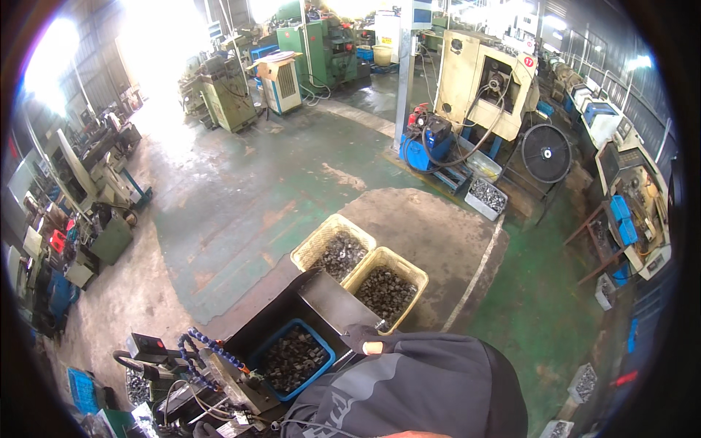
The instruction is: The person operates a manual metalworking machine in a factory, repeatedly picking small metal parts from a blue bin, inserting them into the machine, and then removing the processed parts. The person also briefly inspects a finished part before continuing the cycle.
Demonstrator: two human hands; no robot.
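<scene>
My right hand (pixel 358 337), in a dark glove with bare skin showing at the wrist, is curled at the right side of a dark metal tray (pixel 332 298). A small shiny metal part (pixel 380 325) shows at its fingers. Just left of this hand, a blue basket (pixel 328 343) full of small dark metal parts (pixel 292 359) sits in the tray. A dark grey rounded shape at the lower edge, among the machine's cables, looks like my left glove (pixel 207 431); its fingers are hidden. Beside it stands a machine fixture (pixel 237 379) with blue jointed coolant hoses (pixel 212 347).
Two cream baskets (pixel 416 276) of metal parts stand on the floor beyond the tray. Farther right are a blue compressor (pixel 427 150), a black round fan (pixel 546 153) and a beige machine (pixel 467 87). Machines line the left and right sides; a grey post (pixel 404 87) rises at the back.
</scene>
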